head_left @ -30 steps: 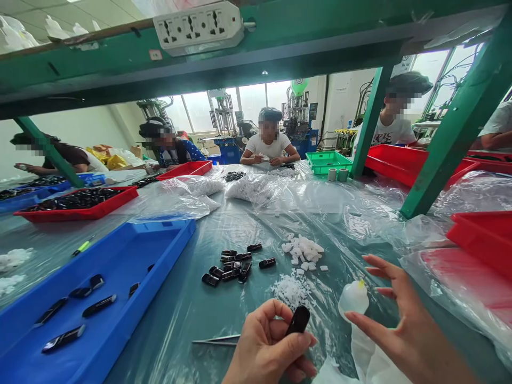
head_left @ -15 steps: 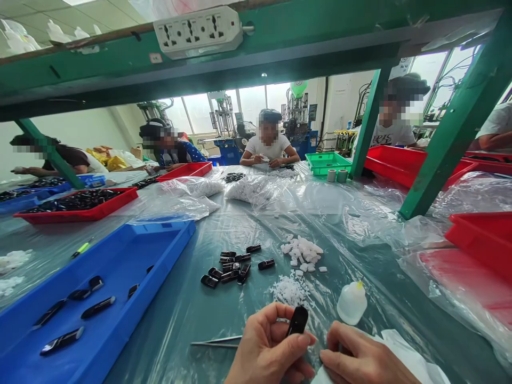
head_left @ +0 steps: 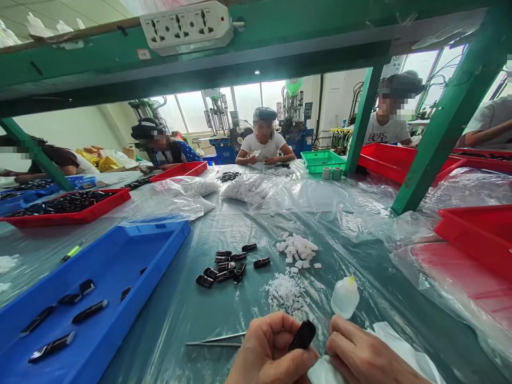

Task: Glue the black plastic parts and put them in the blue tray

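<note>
My left hand [head_left: 267, 349] pinches a small glossy black plastic piece [head_left: 303, 335] between thumb and fingers, its rounded end pointing up and right. Close beside it, my right hand [head_left: 356, 346] has its fingers curled on a white cloth [head_left: 326, 370], part of which spreads out under the wrist. Metal tweezers [head_left: 216, 340] lie left of my left hand. Just beyond my hands are a heap of tiny white bits [head_left: 286, 290] and a white squeeze bottle [head_left: 344, 297] with a yellow tip. Farther off sit larger white pieces [head_left: 298, 248] and a cluster of black pieces [head_left: 226, 266].
A blue tray [head_left: 120, 298] with several black pieces stands at left. Red trays [head_left: 480, 234] stand at right, near a green post [head_left: 432, 128]. A green beam with a power strip [head_left: 186, 26] crosses overhead. Co-workers sit around the plastic-covered table [head_left: 172, 314].
The black piece in my left hand has tilted to the right. My right hand has risen slightly, and more white cloth shows beneath its fingers. The whole view has shifted a little.
</note>
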The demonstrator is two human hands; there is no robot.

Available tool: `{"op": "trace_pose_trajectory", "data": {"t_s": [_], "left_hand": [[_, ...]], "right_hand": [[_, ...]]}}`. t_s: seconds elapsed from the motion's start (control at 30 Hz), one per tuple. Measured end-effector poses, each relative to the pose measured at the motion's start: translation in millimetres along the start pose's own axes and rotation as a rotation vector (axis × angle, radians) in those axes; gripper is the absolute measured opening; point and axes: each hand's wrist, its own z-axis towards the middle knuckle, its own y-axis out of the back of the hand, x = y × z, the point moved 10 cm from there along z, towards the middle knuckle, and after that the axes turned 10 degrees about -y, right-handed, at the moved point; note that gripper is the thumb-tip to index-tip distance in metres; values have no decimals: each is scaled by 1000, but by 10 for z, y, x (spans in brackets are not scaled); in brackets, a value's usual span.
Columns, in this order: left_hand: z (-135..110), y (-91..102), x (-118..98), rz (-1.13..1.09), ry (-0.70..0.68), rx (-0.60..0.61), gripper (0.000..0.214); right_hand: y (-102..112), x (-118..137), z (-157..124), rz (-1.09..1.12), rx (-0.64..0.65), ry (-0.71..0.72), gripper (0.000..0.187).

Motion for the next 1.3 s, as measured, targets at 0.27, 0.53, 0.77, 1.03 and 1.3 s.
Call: {"op": "trace_pose_trajectory", "data": {"t_s": [0.27, 0.53, 0.77, 1.03, 1.3], "left_hand": [[-16, -4, 18, 17, 24, 14, 42], [-20, -6, 42, 77, 41, 45, 40], [-21, -4, 41, 73, 45, 31, 38], [-21, -42, 77, 29, 65, 64, 38], [-32, -104, 153, -26, 86, 136, 35]], "right_hand": [[102, -10, 78, 141, 101, -136, 25], [141, -57, 68, 233, 232, -290, 33], [151, -31, 85, 206, 134, -223, 25], [307, -97, 90, 465, 52, -305, 18], [245, -266, 63, 1094, 37, -587, 6]]}}
